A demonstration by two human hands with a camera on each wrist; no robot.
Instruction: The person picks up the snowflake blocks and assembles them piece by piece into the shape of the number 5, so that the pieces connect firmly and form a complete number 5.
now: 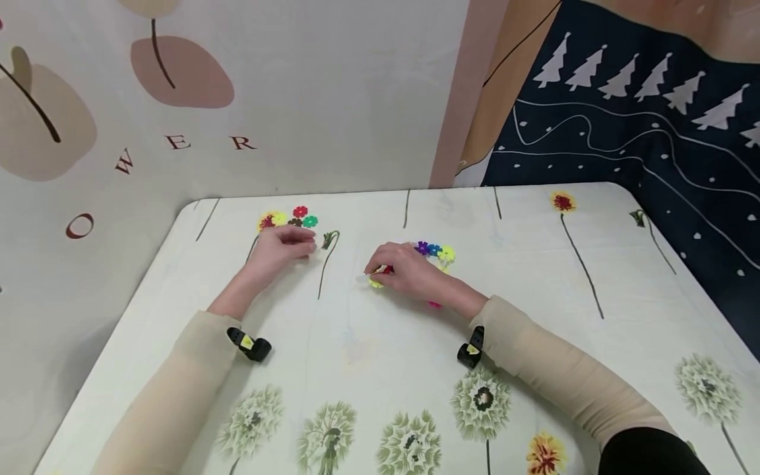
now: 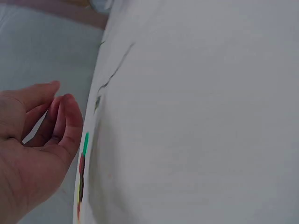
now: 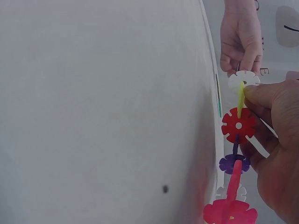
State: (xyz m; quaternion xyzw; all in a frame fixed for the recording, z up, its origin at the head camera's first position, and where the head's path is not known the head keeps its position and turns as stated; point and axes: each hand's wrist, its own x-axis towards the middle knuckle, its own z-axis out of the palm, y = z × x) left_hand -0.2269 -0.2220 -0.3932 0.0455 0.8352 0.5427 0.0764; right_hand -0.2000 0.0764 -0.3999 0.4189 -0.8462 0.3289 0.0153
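My right hand [image 1: 410,272] pinches one end of a chain of flower-shaped, notched plastic discs. In the right wrist view the thumb presses by a yellow disc [image 3: 241,99], which is slotted between a white disc [image 3: 237,81] and a red disc [image 3: 238,125]. Purple discs [image 3: 234,164] and pink discs [image 3: 230,213] follow along the chain. Beyond the hand, purple, blue and yellow discs [image 1: 446,253] show in the head view. My left hand [image 1: 278,254] hovers with loosely bent fingers, nothing visible between them. It is nearest to loose red [image 1: 300,211], green [image 1: 310,221], yellow and brown discs.
The white tablecloth [image 1: 356,343] carries printed dandelions, flowers and stems, all flat. A pale printed curtain [image 1: 332,99] hangs behind the table's back edge, and a dark tree-patterned cloth [image 1: 629,132] at the right. Each wrist wears a small black camera [image 1: 255,348].
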